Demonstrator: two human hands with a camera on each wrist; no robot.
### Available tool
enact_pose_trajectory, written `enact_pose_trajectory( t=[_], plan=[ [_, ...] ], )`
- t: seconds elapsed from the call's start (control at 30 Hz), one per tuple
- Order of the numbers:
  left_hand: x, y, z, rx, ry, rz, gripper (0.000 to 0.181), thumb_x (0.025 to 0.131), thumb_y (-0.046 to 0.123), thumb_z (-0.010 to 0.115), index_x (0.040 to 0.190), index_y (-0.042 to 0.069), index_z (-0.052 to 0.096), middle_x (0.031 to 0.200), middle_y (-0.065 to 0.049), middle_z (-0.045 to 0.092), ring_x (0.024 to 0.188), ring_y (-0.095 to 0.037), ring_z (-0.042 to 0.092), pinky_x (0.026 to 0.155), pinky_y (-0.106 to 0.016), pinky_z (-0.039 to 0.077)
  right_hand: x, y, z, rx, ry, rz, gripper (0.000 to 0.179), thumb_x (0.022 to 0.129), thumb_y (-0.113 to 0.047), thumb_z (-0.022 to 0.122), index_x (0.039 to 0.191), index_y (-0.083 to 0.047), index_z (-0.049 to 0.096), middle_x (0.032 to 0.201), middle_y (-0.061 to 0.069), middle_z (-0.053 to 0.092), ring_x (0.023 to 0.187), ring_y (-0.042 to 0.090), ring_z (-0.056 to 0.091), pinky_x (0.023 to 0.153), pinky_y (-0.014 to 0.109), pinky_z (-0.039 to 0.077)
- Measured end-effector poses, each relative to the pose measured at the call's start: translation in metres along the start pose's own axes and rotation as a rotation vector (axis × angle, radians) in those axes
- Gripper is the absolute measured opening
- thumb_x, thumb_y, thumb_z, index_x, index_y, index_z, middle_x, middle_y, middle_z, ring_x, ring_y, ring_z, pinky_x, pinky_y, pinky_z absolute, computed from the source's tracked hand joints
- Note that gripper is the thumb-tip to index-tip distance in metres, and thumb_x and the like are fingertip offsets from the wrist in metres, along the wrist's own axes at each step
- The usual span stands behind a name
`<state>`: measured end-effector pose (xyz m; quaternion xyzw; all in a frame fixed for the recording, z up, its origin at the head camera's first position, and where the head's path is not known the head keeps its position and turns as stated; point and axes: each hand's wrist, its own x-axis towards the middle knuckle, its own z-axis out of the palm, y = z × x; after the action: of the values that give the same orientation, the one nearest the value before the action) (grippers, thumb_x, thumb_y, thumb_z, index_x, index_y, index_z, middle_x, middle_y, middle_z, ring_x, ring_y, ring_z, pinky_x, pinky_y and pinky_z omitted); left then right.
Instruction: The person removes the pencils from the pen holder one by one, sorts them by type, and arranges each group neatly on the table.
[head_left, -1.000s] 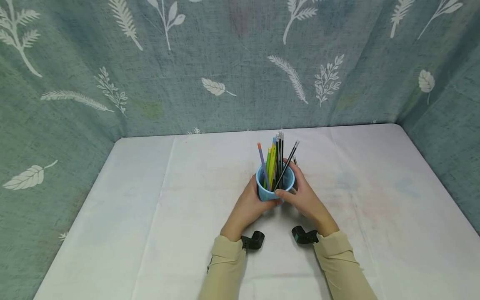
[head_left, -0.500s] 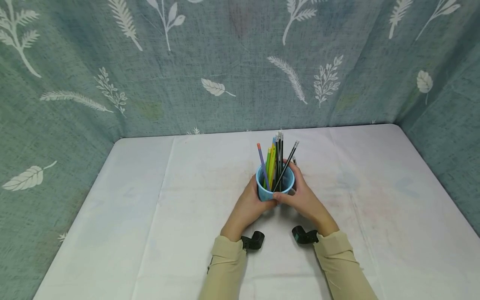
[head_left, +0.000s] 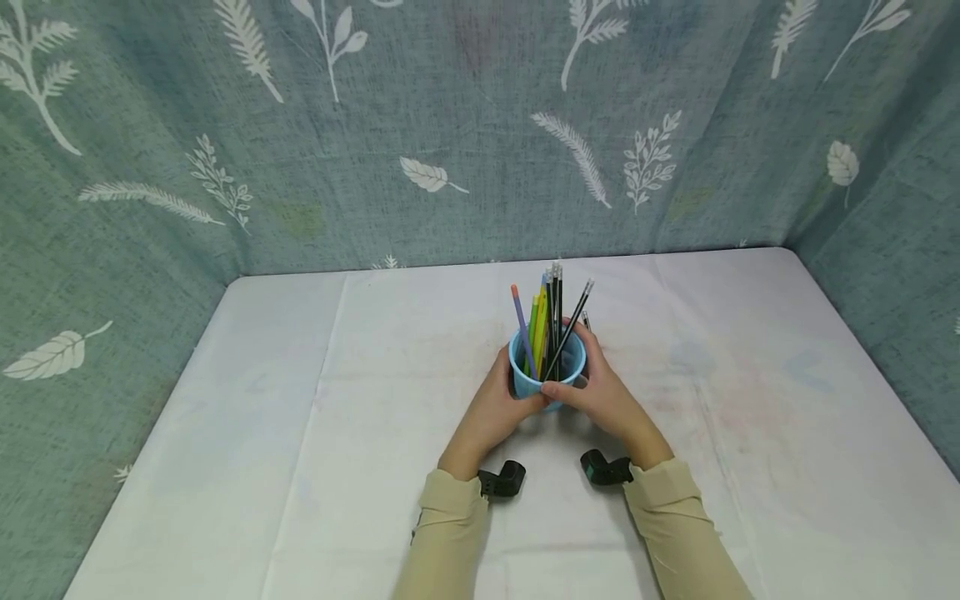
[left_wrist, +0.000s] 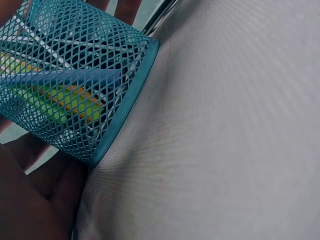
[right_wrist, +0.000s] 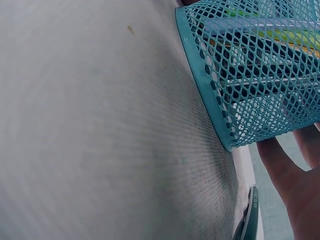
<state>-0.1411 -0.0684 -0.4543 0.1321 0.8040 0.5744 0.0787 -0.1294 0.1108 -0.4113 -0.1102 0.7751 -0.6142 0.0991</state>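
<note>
A light blue mesh pen cup stands upright between both hands, its base close to the tabletop. My left hand grips its left side, and my right hand grips the right, thumb across the front just below the rim. Out of the top lean a purple pencil with an orange end, green and yellow pens, and several black pencils. One black pencil tilts right. Through the mesh in the right wrist view, their lower ends show. Most of the fingers are hidden behind the cup in the head view.
A white cloth covers the table. Behind the right hand, a slim dark pencil-like thing pokes out; the right wrist view shows a dark slim object on the cloth. A grey-green leaf-print curtain encloses the back and sides.
The hands and cup stay together at nearly the same place. The whole view shifts very slightly, and the right thumb has slid a little left along the cup's front.
</note>
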Motion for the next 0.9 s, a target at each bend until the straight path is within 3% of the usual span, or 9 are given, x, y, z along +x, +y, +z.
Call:
enact_pose_trajectory(
  t=[0.2, 0.43, 0.6, 0.73, 0.9],
  plan=[
    [0.000, 0.001, -0.003, -0.022, 0.013, 0.037, 0.082, 0.077, 0.044, 0.070, 0.142, 0.039, 0.021, 0.140, 0.008, 0.038, 0.124, -0.013, 0.042, 0.102, -0.040, 0.035, 0.007, 0.020, -0.002, -0.019, 0.017, 0.001, 0.086, 0.083, -0.023, 0.066, 0.146, -0.032, 0.009, 0.150, 0.004, 0.021, 0.135, 0.027, 0.027, 0.105, 0.056, 0.024],
    [-0.001, 0.002, -0.003, -0.062, 0.000, 0.054, 0.082, 0.077, 0.042, 0.071, 0.143, 0.037, 0.022, 0.138, 0.006, 0.040, 0.120, -0.014, 0.045, 0.100, -0.040, 0.038, 0.007, 0.022, -0.003, -0.013, -0.003, -0.013, 0.086, 0.083, -0.024, 0.066, 0.146, -0.032, 0.009, 0.149, 0.004, 0.021, 0.135, 0.029, 0.028, 0.104, 0.058, 0.024],
    [-0.003, 0.016, -0.006, -0.163, -0.056, 0.032, 0.081, 0.080, 0.034, 0.070, 0.144, 0.035, 0.020, 0.143, 0.005, 0.034, 0.128, -0.015, 0.038, 0.104, -0.042, 0.033, 0.007, 0.021, -0.004, -0.025, 0.010, -0.004, 0.086, 0.083, -0.028, 0.067, 0.146, -0.032, 0.009, 0.151, 0.003, 0.017, 0.136, 0.028, 0.024, 0.104, 0.058, 0.024],
    [-0.009, 0.030, -0.013, -0.238, -0.122, 0.031, 0.078, 0.086, 0.023, 0.065, 0.147, 0.026, 0.017, 0.148, 0.001, 0.026, 0.136, -0.015, 0.026, 0.110, -0.042, 0.024, 0.007, 0.022, -0.004, -0.025, 0.003, 0.003, 0.086, 0.083, -0.027, 0.067, 0.146, -0.033, 0.009, 0.152, 0.003, 0.014, 0.137, 0.029, 0.023, 0.104, 0.058, 0.025],
    [-0.010, 0.035, -0.019, -0.258, -0.156, 0.030, 0.074, 0.087, 0.013, 0.061, 0.147, 0.020, 0.017, 0.148, -0.002, 0.027, 0.137, -0.017, 0.025, 0.110, -0.040, 0.022, 0.008, 0.025, -0.003, -0.027, 0.000, 0.012, 0.086, 0.083, -0.028, 0.067, 0.145, -0.035, 0.009, 0.151, 0.004, 0.015, 0.136, 0.029, 0.025, 0.104, 0.057, 0.025]
  ],
)
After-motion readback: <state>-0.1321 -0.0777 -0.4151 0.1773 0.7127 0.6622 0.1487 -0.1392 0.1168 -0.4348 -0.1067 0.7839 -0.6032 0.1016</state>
